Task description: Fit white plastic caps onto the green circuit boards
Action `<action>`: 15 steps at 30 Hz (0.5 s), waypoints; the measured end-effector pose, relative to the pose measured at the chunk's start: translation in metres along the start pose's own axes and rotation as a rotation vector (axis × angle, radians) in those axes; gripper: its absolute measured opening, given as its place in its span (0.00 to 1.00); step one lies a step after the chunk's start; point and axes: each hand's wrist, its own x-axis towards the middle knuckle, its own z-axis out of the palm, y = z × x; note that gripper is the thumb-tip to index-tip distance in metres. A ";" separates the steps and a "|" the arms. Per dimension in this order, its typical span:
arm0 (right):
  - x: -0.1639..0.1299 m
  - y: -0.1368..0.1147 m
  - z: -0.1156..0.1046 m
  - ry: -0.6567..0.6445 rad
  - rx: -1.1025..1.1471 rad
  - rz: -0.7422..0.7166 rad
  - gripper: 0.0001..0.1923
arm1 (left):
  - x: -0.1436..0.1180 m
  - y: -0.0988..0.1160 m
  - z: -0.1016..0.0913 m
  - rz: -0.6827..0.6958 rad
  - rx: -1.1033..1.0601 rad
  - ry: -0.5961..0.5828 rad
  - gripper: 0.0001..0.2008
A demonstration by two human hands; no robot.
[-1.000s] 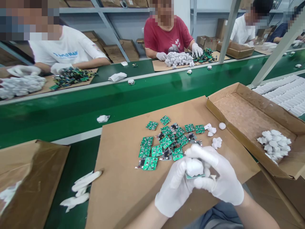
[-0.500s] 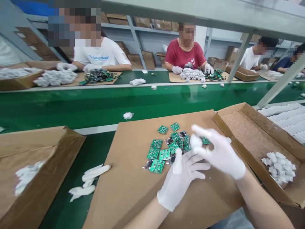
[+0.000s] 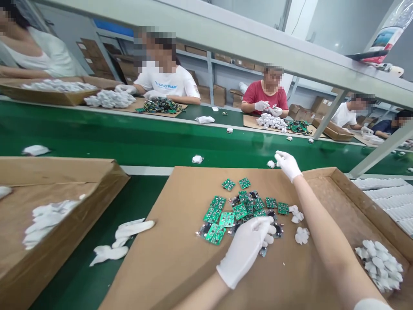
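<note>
My left hand, in a white glove, is closed at the near edge of a group of green circuit boards. Its fingers curl round a circuit board, of which just a corner shows below them. Stretched out over the far edge of the cardboard sheet, my gloved right hand has its fingers extended and holds nothing I can see. Just left of its fingertips, a small white-topped piece lies on the green belt. Two crumpled white pieces lie right of the boards.
Cardboard boxes holding white pieces stand at left and right. White finger-shaped scraps lie beside the sheet. Another white-topped piece sits on the belt. Co-workers sit across it, below a metal beam.
My right hand has moved from beside my left hand up to the belt, where the white-topped piece now lies. My left hand's spread fingers have closed on a circuit board. The view has shifted.
</note>
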 end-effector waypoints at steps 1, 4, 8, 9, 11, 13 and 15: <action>-0.013 -0.006 -0.009 -0.059 0.072 0.002 0.21 | -0.001 0.003 -0.001 0.014 0.008 0.024 0.18; -0.071 -0.020 -0.033 -0.300 0.263 -0.012 0.43 | -0.007 0.011 -0.003 0.134 0.027 0.061 0.21; -0.159 -0.022 -0.037 -0.790 0.876 0.087 0.57 | -0.016 0.013 -0.010 0.371 -0.012 -0.163 0.33; -0.175 -0.020 -0.034 -0.829 0.966 0.122 0.58 | -0.018 0.012 -0.011 0.380 -0.022 -0.232 0.34; -0.196 -0.014 -0.024 -0.831 1.046 0.161 0.59 | -0.022 0.010 -0.013 0.358 0.000 -0.332 0.33; -0.206 -0.009 -0.015 -0.807 1.105 0.161 0.60 | -0.023 0.009 -0.012 0.342 0.079 -0.415 0.31; -0.210 -0.006 -0.010 -0.807 1.175 0.138 0.62 | -0.023 0.009 -0.011 0.357 0.173 -0.483 0.32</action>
